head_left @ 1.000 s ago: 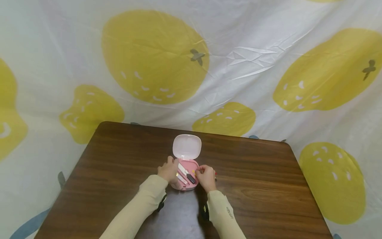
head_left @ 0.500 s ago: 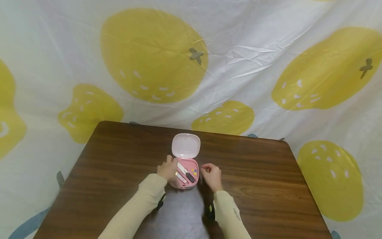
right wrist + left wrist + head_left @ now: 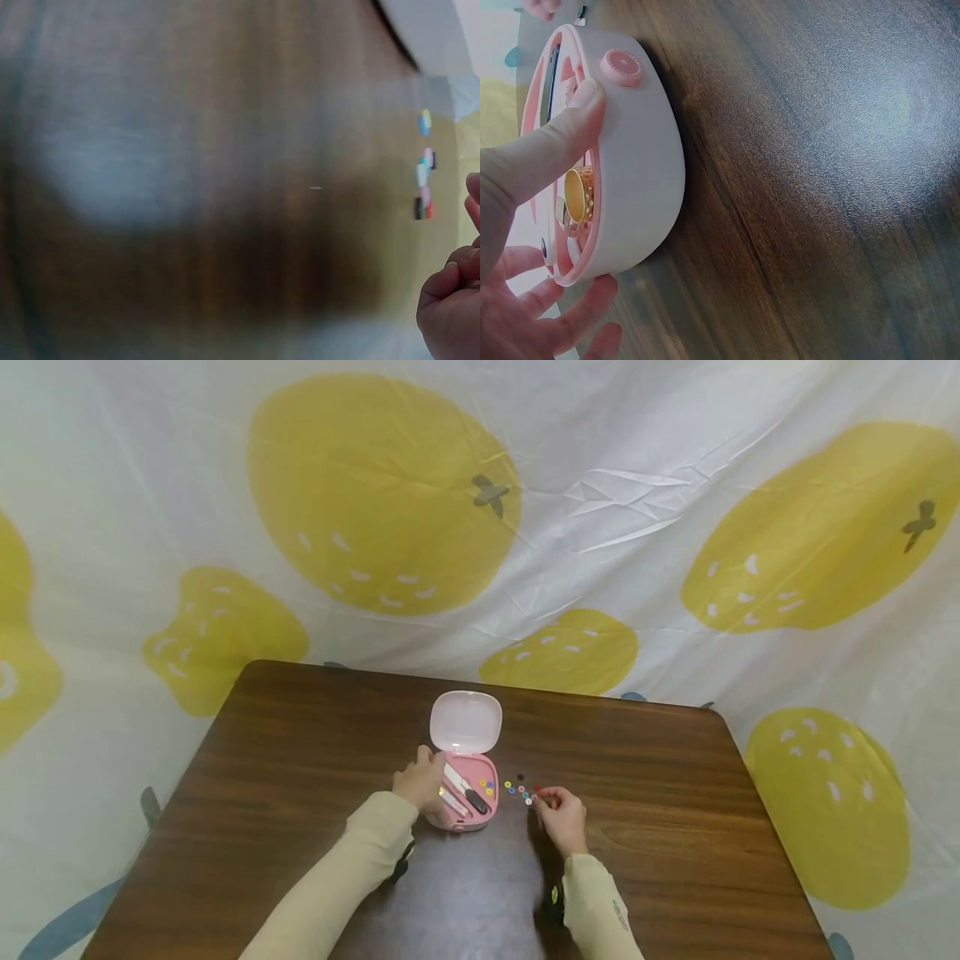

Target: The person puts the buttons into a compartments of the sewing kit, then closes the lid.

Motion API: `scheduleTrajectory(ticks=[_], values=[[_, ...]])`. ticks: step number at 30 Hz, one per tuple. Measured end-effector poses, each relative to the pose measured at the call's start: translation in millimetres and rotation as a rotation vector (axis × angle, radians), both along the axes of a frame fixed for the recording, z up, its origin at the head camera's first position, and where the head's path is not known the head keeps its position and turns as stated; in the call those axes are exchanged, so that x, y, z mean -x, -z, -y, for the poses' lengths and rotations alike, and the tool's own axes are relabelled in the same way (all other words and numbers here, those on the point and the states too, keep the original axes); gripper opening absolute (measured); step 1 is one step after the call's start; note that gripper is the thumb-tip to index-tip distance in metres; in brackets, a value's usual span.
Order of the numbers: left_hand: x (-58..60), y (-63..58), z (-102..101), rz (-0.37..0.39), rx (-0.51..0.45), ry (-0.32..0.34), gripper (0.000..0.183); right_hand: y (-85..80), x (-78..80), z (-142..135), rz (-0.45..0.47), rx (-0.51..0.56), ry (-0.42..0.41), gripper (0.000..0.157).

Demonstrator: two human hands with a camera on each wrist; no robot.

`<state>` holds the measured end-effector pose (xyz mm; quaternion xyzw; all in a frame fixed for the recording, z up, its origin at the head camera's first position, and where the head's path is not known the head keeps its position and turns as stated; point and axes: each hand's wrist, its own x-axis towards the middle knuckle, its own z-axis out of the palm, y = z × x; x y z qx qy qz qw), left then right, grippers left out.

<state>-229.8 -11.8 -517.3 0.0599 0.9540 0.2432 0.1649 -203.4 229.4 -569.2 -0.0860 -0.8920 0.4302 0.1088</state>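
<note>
My left hand [image 3: 418,779] grips the left side of a pink and white sewing box [image 3: 641,165], thumb over its front rim, other fingers along the side. The hinged lid [image 3: 466,722] stands open at the back. Inside lie a dark-handled tool with a white blade [image 3: 476,800], a slim white tool [image 3: 453,802], a gold ring thimble [image 3: 576,196] and a few yellow and blue buttons [image 3: 489,792]. To the right of the box, my right hand [image 3: 564,818] has its thumb and index fingertips right at several small loose buttons [image 3: 528,802], its lower fingers curled in.
All of this sits on a dark wooden table [image 3: 645,827]. A white curtain [image 3: 600,560] with large yellow fruit prints hangs behind the table's back edge. A black button [image 3: 521,777] lies a little behind the other loose ones.
My right hand has moved right from above the box to the loose buttons, uncovering the buttons inside and on the table. The left hand keeps its grip on the box.
</note>
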Motion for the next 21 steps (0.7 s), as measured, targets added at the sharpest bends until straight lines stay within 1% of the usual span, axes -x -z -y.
scheduleTrajectory(ticks=[3, 5, 8, 11, 16, 21], values=[[0.0, -0.4, 0.4, -0.002, 0.002, 0.000, 0.110, 7.1, -2.9, 0.5, 0.020, -0.001, 0.030, 0.010], [-0.1, -0.9, 0.2, 0.004, 0.003, -0.002, 0.110, 11.3, -4.1, 2.0, 0.016, 0.014, 0.051, 0.010], [-0.1, -0.9, -0.7, 0.008, -0.001, -0.003, 0.110, 16.4, -4.8, 4.6, -0.012, 0.053, 0.068, 0.009], [-0.3, -1.4, -1.3, 0.015, -0.001, -0.006, 0.109, 19.6, -4.5, 7.7, -0.039, 0.082, 0.068, 0.010], [-0.3, -2.6, -0.1, 0.023, 0.003, -0.009, 0.108, 19.1, -2.9, 11.2, -0.046, 0.080, 0.077, 0.011], [-0.2, -0.9, -0.4, 0.023, 0.009, -0.003, 0.109, 15.2, -2.9, 11.9, -0.005, 0.035, 0.089, 0.010]])
